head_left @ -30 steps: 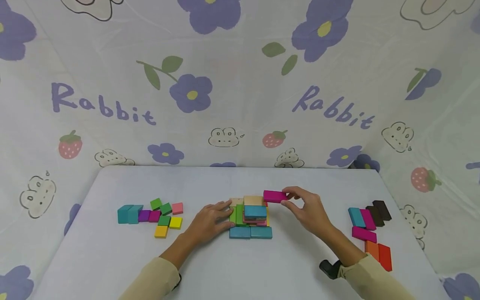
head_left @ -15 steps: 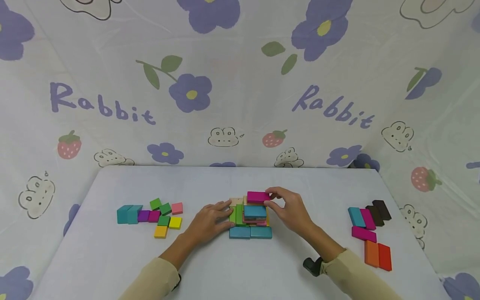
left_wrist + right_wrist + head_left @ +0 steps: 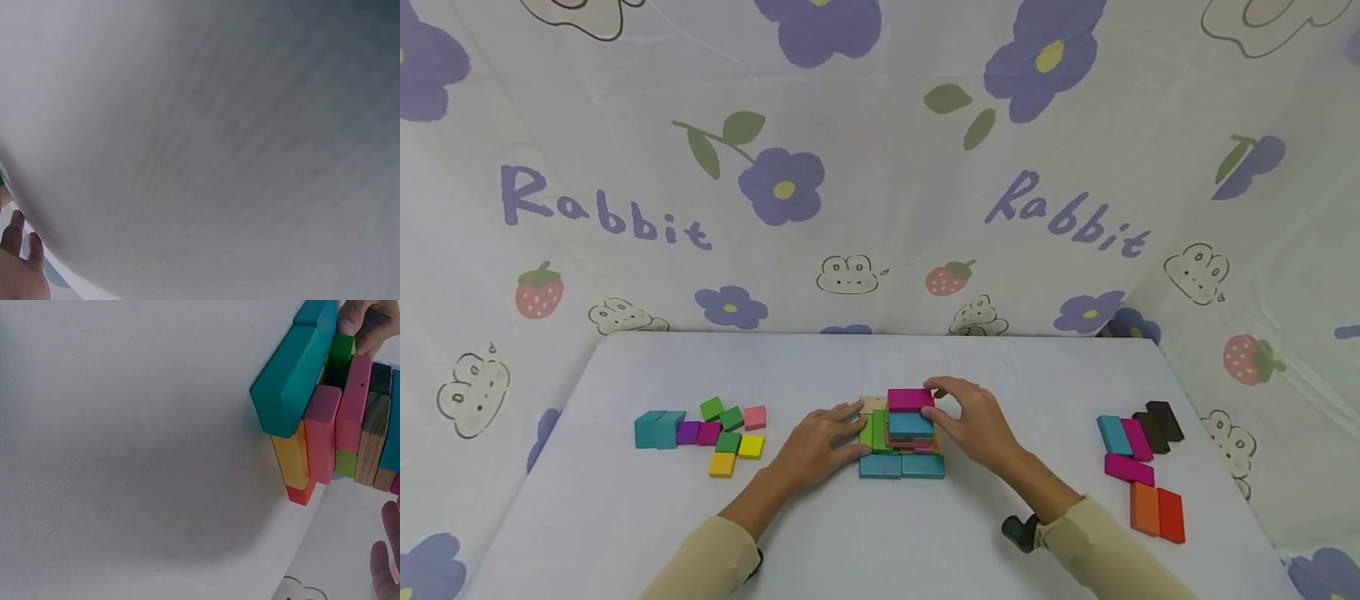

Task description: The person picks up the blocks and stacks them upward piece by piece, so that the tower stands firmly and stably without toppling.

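Note:
A layered stack of coloured wooden blocks (image 3: 880, 433) stands mid-table, with two blue blocks (image 3: 901, 467) along its front. On its top layer a magenta block (image 3: 910, 400) lies just behind a blue block (image 3: 911, 423). My right hand (image 3: 973, 421) pinches the magenta block's right end between thumb and fingers. Against the stack's left side rests my left hand (image 3: 816, 446), fingers extended and touching the blocks. From the right wrist view, the layers show edge-on, including a pink block (image 3: 322, 434) and a teal block (image 3: 284, 381). The left wrist view shows only fingers (image 3: 35, 250) in its lower corner.
On the left of the white table (image 3: 587, 517) lie small cubes, among them a yellow cube (image 3: 751, 447), beside two teal blocks (image 3: 658, 429). Flat blocks lie at the right, including a red block (image 3: 1171, 515) and a dark brown block (image 3: 1165, 420). A patterned curtain (image 3: 880, 208) hangs behind.
My right hand has carried the magenta block leftward and lowered it onto the stack's top, behind the blue block. My left hand stays in place.

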Available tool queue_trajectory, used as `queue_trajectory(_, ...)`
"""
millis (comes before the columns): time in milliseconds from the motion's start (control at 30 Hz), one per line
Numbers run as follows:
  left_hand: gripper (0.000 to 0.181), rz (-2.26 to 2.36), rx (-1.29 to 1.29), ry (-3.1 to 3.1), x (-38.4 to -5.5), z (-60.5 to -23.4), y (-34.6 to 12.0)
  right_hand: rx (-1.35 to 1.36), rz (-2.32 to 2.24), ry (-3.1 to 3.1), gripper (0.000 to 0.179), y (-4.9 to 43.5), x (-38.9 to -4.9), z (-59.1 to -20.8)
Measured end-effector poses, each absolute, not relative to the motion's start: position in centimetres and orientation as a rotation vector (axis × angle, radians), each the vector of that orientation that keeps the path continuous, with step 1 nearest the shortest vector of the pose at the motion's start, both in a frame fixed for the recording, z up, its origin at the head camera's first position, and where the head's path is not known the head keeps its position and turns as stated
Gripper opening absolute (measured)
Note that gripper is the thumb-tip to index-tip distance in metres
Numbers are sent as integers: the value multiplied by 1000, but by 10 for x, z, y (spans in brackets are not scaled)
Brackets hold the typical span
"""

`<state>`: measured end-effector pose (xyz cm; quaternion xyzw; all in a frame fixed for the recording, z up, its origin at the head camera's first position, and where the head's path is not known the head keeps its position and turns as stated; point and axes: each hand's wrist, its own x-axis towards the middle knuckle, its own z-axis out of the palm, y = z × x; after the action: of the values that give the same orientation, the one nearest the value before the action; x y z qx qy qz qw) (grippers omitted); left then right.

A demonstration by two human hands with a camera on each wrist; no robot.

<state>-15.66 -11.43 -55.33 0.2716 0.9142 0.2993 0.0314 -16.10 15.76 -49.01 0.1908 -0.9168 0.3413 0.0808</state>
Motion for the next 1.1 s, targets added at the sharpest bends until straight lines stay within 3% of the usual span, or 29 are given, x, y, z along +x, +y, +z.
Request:
queue_trajectory(300, 55, 892, 840, 2821, -156, -551, -114, 600, 1072, -2697, 41, 197, -158, -478)
queue_trajectory(667, 54, 858, 868, 2828, -157, -550, -114, 601, 892, -2796, 41, 309, -124, -489)
queue_trajectory(1100, 53, 748, 957, 2857, -161, -546, -113, 198, 773, -3023, 41, 393, -79, -503)
